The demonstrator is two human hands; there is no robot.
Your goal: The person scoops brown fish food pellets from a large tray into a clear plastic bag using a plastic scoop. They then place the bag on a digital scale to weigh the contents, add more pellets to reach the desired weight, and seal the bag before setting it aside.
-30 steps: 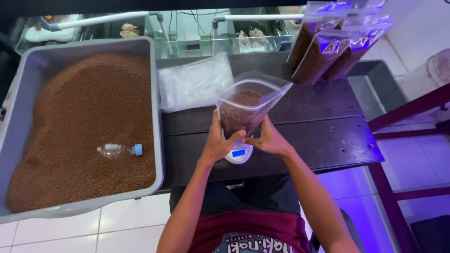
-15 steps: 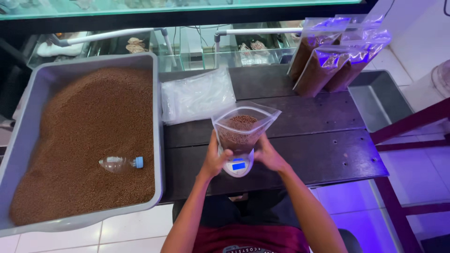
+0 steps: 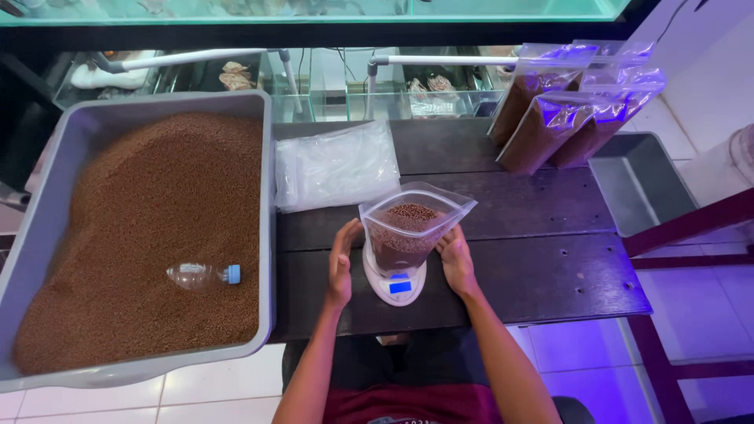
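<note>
A clear plastic pouch (image 3: 412,228), partly filled with brown granules, stood upright on a small white digital scale (image 3: 395,284) between the two hands. The left hand (image 3: 340,263) was open with flat fingers just beside the pouch's left side; whether it touched the plastic could not be told. The right hand (image 3: 456,261) was open too, its fingertips at the pouch's lower right edge. The pouch hid most of the scale platform, leaving only the blue display showing. Beyond the left hand lay a stack of empty clear bags (image 3: 336,166) on the dark wooden counter (image 3: 542,267). Further left sat a grey tub (image 3: 269,235) of brown granules with a plastic bottle (image 3: 203,275) lying on them. Beyond the right hand leaned filled pouches (image 3: 558,118), their tops blurred by purple glare.
</note>
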